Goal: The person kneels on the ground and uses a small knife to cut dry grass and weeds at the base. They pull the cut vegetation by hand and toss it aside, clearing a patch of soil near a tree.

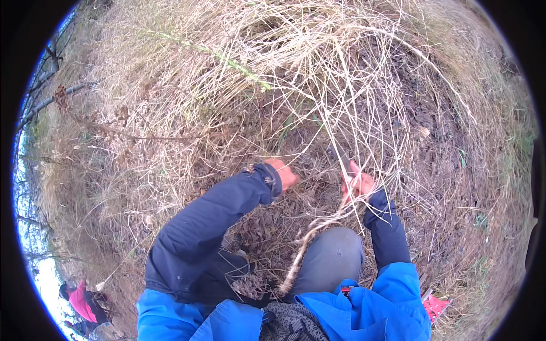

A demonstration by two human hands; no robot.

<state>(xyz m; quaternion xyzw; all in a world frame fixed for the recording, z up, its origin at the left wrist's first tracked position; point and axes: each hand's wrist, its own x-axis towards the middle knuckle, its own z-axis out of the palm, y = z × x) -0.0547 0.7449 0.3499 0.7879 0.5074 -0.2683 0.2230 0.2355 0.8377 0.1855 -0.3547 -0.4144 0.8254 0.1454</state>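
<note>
My right hand [359, 184] is closed around a bundle of pale dry stems [337, 216]. The bundle's thick, root-like end [294, 269] hangs beside my bent knee, and its thin branches fan out beyond the hand. A dark, flat, blade-like thing [339, 156] sticks out from the fingers of that hand; stems partly cover it, so its kind is unclear. Left of it, my left hand [285, 175] is blurred, with its fingers curled low over the dry litter. Whether it grips anything cannot be seen.
Tangled dry grass [273, 47] covers the ground ahead, crossed by one green stalk [213, 53]. A brown withered stalk [132, 135] lies at left. My grey-trousered knee [332, 260] is bent close below. A person in pink [83, 301] is far off at lower left; a red patterned thing [435, 306] lies at lower right.
</note>
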